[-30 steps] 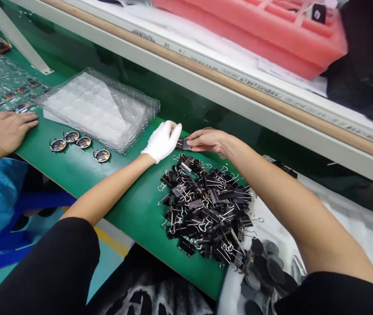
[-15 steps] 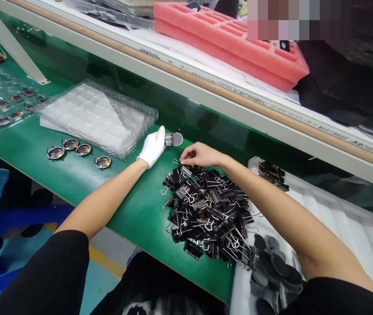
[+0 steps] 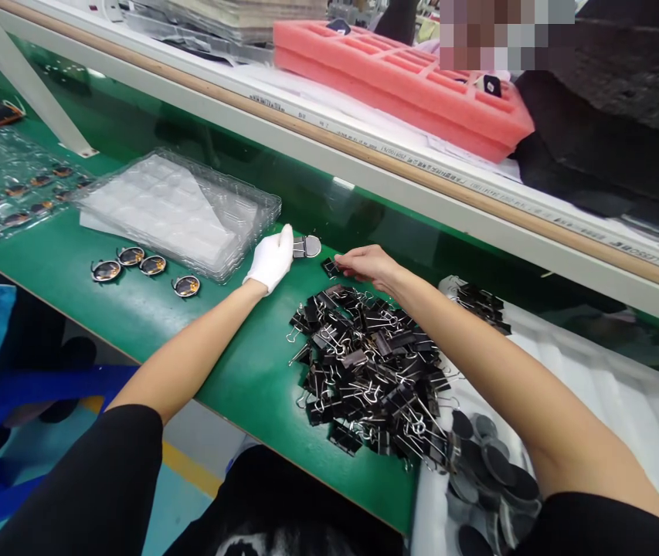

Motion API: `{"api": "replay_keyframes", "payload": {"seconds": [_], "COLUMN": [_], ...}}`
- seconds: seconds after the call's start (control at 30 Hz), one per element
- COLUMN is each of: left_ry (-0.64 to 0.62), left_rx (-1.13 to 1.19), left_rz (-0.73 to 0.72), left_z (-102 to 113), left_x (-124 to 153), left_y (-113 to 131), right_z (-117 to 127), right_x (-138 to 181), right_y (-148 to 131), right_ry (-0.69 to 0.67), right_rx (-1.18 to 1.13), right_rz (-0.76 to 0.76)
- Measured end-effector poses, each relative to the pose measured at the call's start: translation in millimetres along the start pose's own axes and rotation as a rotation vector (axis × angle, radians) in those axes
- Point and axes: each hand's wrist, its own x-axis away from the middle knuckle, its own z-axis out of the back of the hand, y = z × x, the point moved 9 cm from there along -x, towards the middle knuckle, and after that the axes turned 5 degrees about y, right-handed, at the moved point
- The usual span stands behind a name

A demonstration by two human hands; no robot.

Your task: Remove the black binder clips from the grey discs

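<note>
My left hand (image 3: 272, 259), in a white glove, grips a small round grey piece (image 3: 311, 246) with a metal rim and a binder clip on its near side. To its right, my bare right hand (image 3: 368, 264) pinches a black binder clip (image 3: 330, 267) by its wire handles, just above the far edge of a heap of black binder clips (image 3: 372, 371). A small gap separates this clip from the round piece. Left of my gloved hand, several round metal-rimmed pieces with dark and orange faces (image 3: 153, 265) lie on the green table (image 3: 236, 371).
Clear plastic trays (image 3: 248, 212) with white paper lie behind the left hand. More trays with round pieces (image 3: 16, 193) are at far left. At right, a white foam tray (image 3: 596, 386) holds dark discs (image 3: 497, 463) and clips. A shelf with pink foam (image 3: 399, 85) spans the back.
My right hand has lifted a binder clip from the heap and shifted slightly right and away from me. The left hand keeps hold of the round piece in nearly the same place.
</note>
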Motion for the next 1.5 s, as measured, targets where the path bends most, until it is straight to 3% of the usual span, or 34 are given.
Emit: {"api": "replay_keyframes", "payload": {"seconds": [0.13, 0.3, 0.4, 0.5, 0.7, 0.93, 1.13, 1.5], "left_ry": [-0.063, -0.147, -0.198, -0.250, -0.373, -0.471, -0.467, -0.458], "left_rx": [-0.148, -0.273, -0.335, -0.368, -0.408, -0.397, -0.366, -0.263], "left_rz": [-0.009, 0.018, 0.050, 0.066, 0.115, 0.195, 0.205, 0.222], "left_z": [4, 3, 2, 2, 4, -3, -15, -29], "left_x": [2, 2, 3, 6, 11, 20, 31, 37], "left_y": [5, 4, 1, -2, -10, -13, -6, 2], "right_z": [-10, 2, 6, -9, -52, -44, -38, -35], "right_x": [-6, -9, -18, -29, -47, -59, -60, -62], "right_y": [4, -16, -42, -57, -32, -8, -2, 6], "right_ry": [-0.037, -0.042, 0.080, 0.203, 0.217, 0.303, 0.404, 0.472], "right_rx": [0.112, 0.247, 0.259, 0.298, 0.343, 0.356, 0.333, 0.334], "right_rz": [-0.082, -0.039, 0.075, 0.153, 0.036, -0.032, -0.069, -0.090]}}
